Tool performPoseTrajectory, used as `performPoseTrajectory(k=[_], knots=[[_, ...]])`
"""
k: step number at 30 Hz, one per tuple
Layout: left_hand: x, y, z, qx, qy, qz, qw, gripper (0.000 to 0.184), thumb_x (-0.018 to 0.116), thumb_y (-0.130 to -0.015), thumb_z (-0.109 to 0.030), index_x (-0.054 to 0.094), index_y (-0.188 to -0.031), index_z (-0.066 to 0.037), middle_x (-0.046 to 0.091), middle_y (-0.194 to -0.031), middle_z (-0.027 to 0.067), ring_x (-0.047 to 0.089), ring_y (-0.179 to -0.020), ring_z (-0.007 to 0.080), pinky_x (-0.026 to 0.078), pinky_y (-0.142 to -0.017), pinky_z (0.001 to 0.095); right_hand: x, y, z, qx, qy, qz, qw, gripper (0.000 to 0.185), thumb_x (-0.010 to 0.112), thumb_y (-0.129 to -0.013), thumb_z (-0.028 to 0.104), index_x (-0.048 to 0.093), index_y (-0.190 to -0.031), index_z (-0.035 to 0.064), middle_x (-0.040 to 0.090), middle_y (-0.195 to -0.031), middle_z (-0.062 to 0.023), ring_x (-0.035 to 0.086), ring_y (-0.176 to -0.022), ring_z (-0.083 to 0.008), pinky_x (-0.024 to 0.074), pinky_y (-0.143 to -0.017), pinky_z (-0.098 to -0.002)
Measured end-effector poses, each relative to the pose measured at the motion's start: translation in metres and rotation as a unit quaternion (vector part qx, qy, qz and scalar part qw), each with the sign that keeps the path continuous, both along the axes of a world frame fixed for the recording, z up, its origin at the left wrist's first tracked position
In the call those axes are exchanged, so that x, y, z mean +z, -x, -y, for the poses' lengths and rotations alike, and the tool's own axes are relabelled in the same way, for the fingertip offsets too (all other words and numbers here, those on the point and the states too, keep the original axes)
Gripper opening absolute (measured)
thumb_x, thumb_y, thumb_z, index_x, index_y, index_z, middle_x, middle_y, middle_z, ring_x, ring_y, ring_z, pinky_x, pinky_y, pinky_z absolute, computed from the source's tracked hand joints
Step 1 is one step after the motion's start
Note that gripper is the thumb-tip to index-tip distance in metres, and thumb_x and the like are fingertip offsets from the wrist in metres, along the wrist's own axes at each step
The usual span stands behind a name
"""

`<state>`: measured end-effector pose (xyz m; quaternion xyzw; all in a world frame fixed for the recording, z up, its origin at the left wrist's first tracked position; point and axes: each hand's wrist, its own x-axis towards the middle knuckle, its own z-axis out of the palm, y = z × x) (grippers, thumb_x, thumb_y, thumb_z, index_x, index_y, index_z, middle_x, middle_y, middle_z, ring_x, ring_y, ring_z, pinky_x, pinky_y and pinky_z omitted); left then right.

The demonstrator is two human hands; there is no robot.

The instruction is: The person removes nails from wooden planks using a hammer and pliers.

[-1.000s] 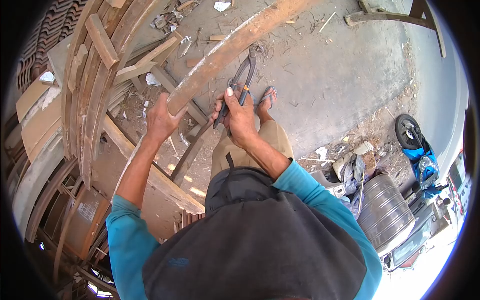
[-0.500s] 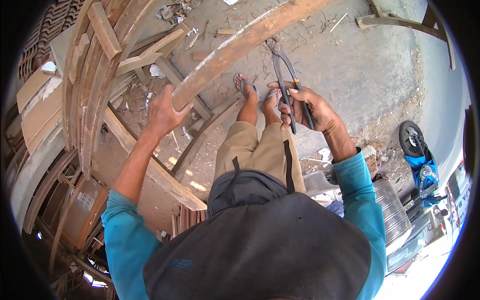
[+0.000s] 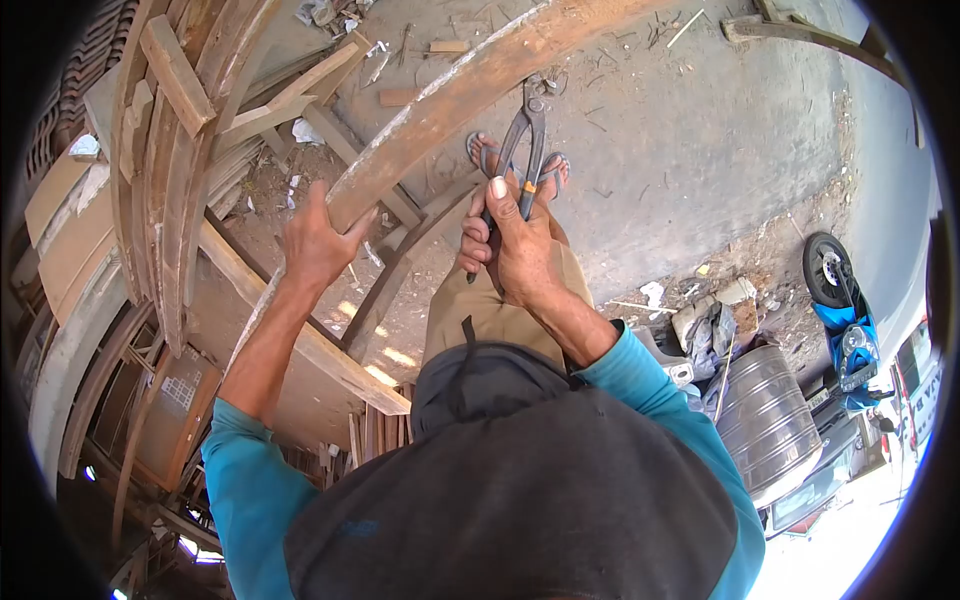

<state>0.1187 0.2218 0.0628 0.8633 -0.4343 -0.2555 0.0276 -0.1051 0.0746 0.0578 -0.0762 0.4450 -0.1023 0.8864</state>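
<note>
A long, curved wooden beam (image 3: 440, 122) slants across the upper middle, its near end in my left hand (image 3: 318, 240). The thumb of that hand lies on one side of the beam end and the fingers on the other, partly hidden. My right hand (image 3: 515, 245) is wrapped round the handles of a pair of pincers (image 3: 520, 135), thumb on top. The dark metal jaws point away from me, right at the beam's lower edge; whether they bite on anything I cannot make out. An orange band marks one handle.
Curved timbers (image 3: 165, 200) are stacked at the left. A wooden plank (image 3: 330, 355) lies below my left forearm. My sandalled feet (image 3: 555, 172) stand on littered ground. At the right are a ribbed metal drum (image 3: 768, 425) and a blue motorbike (image 3: 848, 335); a wooden frame (image 3: 800, 42) is top right.
My right hand has swung left and turned over with the pincers, bringing their handles closer together and the jaws upright at the beam. My left hand stays at the beam end.
</note>
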Motion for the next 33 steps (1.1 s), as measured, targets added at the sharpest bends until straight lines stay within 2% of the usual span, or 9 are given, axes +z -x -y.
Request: performPoseTrajectory(k=[5,7,9,11,15,21,26,30,33], knots=[[0.000,0.005,-0.003,0.010,-0.013,0.000,1.000,0.057,0.087,-0.078,-0.030,0.054,-0.117,-0.003,0.071,-0.094,0.0240,0.070,-0.086,0.0443,0.055,-0.070,0.0492,-0.006,-0.020,-0.020,-0.109,-0.024,0.034,0.993,0.047,0.058,-0.103,0.048,0.051,-0.093,0.0026,0.047,-0.069,-0.0054,0.046,-0.052,-0.0155,0.0428,-0.046,-0.0332],[-0.002,0.008,-0.002,0.002,0.023,0.035,0.999,0.056,0.088,-0.077,-0.035,0.053,-0.108,-0.004,0.067,-0.084,0.0215,0.068,-0.077,0.0445,0.052,-0.064,0.0521,0.003,-0.047,-0.027,-0.124,-0.018,0.024,0.992,0.045,0.056,-0.104,0.047,0.051,-0.095,0.0029,0.046,-0.069,-0.0045,0.046,-0.052,-0.0155,0.0439,-0.049,-0.0339],[-0.007,0.012,-0.010,-0.016,0.033,0.033,0.999,0.056,0.088,-0.076,-0.034,0.054,-0.107,-0.004,0.067,-0.083,0.0208,0.068,-0.076,0.0442,0.052,-0.063,0.0516,0.020,-0.097,-0.035,-0.286,-0.088,0.037,0.954,0.043,0.054,-0.106,0.046,0.051,-0.098,0.0035,0.046,-0.070,-0.0040,0.048,-0.056,-0.0158,0.0451,-0.051,-0.0348],[-0.002,-0.009,-0.009,-0.044,0.046,0.033,0.997,0.055,0.089,-0.075,-0.033,0.054,-0.106,-0.005,0.066,-0.081,0.0202,0.068,-0.074,0.0439,0.052,-0.063,0.0512,0.024,-0.093,-0.033,-0.297,-0.092,0.052,0.949,0.041,0.053,-0.106,0.045,0.051,-0.101,0.0038,0.048,-0.073,-0.0040,0.050,-0.060,-0.0164,0.0461,-0.054,-0.0352],[-0.004,0.001,-0.006,-0.014,0.068,0.013,0.998,0.053,0.089,-0.075,-0.033,0.055,-0.104,-0.005,0.067,-0.083,0.0196,0.068,-0.073,0.0428,0.053,-0.061,0.0500,0.004,-0.060,-0.039,-0.223,-0.056,0.072,0.970,0.040,0.053,-0.106,0.043,0.053,-0.103,0.0031,0.052,-0.078,-0.0057,0.054,-0.063,-0.0185,0.0490,-0.059,-0.0366],[-0.002,-0.004,-0.008,-0.005,0.056,-0.015,0.998,0.052,0.087,-0.077,-0.035,0.056,-0.106,-0.005,0.069,-0.091,0.0208,0.069,-0.082,0.0433,0.054,-0.067,0.0505,0.001,0.014,0.009,0.045,0.093,-0.013,0.995,0.041,0.055,-0.107,0.032,0.055,-0.128,-0.0033,0.067,-0.097,-0.0122,0.070,-0.086,-0.0239,0.0614,-0.079,-0.0378],[-0.002,-0.004,-0.007,-0.026,0.106,0.002,0.994,0.051,0.087,-0.074,-0.032,0.055,-0.103,-0.005,0.067,-0.089,0.0202,0.069,-0.079,0.0434,0.053,-0.064,0.0523,0.020,0.062,0.091,0.237,0.108,-0.020,0.965,0.040,0.059,-0.104,0.032,0.062,-0.115,-0.0061,0.065,-0.084,-0.0091,0.067,-0.076,-0.0205,0.0605,-0.068,-0.0361],[-0.001,-0.003,-0.006,-0.024,0.094,0.004,0.995,0.050,0.087,-0.075,-0.032,0.054,-0.102,-0.005,0.067,-0.088,0.0206,0.068,-0.079,0.0440,0.053,-0.064,0.0528,0.014,0.034,0.040,0.097,0.039,-0.032,0.994,0.035,0.059,-0.104,0.037,0.057,-0.102,0.0025,0.051,-0.076,-0.0026,0.049,-0.061,-0.0152,0.0458,-0.057,-0.0338],[-0.003,-0.008,-0.003,-0.013,0.104,-0.001,0.995,0.050,0.086,-0.076,-0.033,0.054,-0.102,-0.005,0.067,-0.088,0.0215,0.068,-0.080,0.0453,0.052,-0.065,0.0534,0.008,0.004,0.005,-0.008,0.082,0.011,0.997,0.037,0.057,-0.105,0.040,0.055,-0.104,0.0026,0.051,-0.079,-0.0045,0.051,-0.064,-0.0162,0.0470,-0.059,-0.0334]])
